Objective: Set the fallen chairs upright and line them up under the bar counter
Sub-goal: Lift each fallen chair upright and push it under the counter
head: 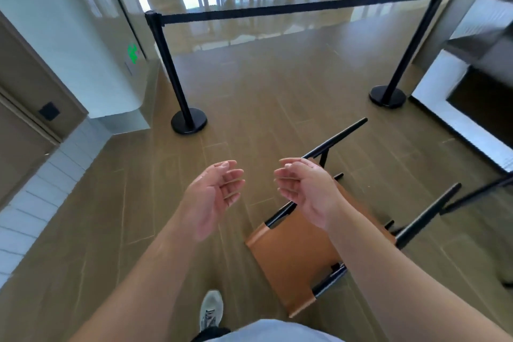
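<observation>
A chair (294, 255) is seen lying on its side on the wooden floor (249, 97), in the lower right part of the view, its tan leather seat turned up and its black legs pointing away toward the right. A second black frame (477, 191) is partly seen at the right edge, just beside the chair's legs; what it belongs to cannot be told. Both hands are held out above the floor, palms facing each other, apart from one another. The left hand (213, 197) is held over bare floor with fingers loosely curled and slightly spread, nothing gripped. The right hand (305, 191) is held over the chair's near legs, fingers likewise relaxed and empty; contact with the chair is not seen. A shoe (211, 309) is planted on the floor left of the chair. Farther off, two black posts (177, 83) joined by a belt (299, 7) are stood across the floor. A white-edged counter (433, 91) is seen at the right edge.
</observation>
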Demonstrator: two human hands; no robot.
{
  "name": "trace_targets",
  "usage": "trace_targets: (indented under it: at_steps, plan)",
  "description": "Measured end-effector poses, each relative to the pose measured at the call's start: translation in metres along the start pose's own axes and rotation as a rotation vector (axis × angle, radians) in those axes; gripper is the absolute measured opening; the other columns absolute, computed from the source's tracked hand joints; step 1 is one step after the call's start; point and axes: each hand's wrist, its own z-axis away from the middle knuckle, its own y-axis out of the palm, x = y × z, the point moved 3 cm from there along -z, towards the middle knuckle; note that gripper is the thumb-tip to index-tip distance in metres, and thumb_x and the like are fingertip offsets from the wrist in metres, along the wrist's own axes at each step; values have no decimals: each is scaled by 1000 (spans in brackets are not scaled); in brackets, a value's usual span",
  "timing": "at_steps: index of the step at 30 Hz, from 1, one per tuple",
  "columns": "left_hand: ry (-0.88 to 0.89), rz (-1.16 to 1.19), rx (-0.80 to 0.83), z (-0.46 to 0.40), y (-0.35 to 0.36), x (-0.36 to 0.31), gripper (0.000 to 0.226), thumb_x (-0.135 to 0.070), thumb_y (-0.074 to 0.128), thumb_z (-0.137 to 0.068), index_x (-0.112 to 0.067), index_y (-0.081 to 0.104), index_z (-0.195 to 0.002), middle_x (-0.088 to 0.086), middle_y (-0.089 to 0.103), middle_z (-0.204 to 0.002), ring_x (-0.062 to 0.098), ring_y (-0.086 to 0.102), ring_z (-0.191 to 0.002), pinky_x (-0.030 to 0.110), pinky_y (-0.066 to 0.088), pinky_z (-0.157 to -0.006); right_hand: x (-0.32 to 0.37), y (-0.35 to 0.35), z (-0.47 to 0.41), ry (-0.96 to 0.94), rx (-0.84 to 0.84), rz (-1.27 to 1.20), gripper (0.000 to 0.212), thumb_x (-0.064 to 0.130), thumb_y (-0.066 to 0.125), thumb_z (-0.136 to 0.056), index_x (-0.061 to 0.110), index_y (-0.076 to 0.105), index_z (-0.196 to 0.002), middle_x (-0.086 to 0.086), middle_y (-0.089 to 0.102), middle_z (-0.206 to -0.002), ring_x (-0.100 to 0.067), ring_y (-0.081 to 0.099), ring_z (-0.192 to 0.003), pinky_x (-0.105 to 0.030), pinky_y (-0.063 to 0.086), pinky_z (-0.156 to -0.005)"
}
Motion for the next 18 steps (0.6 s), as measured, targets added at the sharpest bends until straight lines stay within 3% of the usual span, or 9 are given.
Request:
trace_targets:
  at_steps: [8,18]
  plan:
    - [-115,-55,207,-60,-56,-50,24,-28,44,-100,-20,65,-110,1,72,-97,13,68,-83,36,44,-84,-13,69,-11,-61,-280,-54,18,11,49,-97,13,66,-105,-4,74,-84,-17,68,-78,-35,52,-75]
    - [-245,-206,475,-80,1,-33,21,-24,52,-99,-17,64,-115,2,72,-100,14,69,-85,35,46,-84,-26,46,36,-132,-571,-158,19,16,49,-97,15,66,-106,-2,75,-86,-16,70,-81,-36,55,-83]
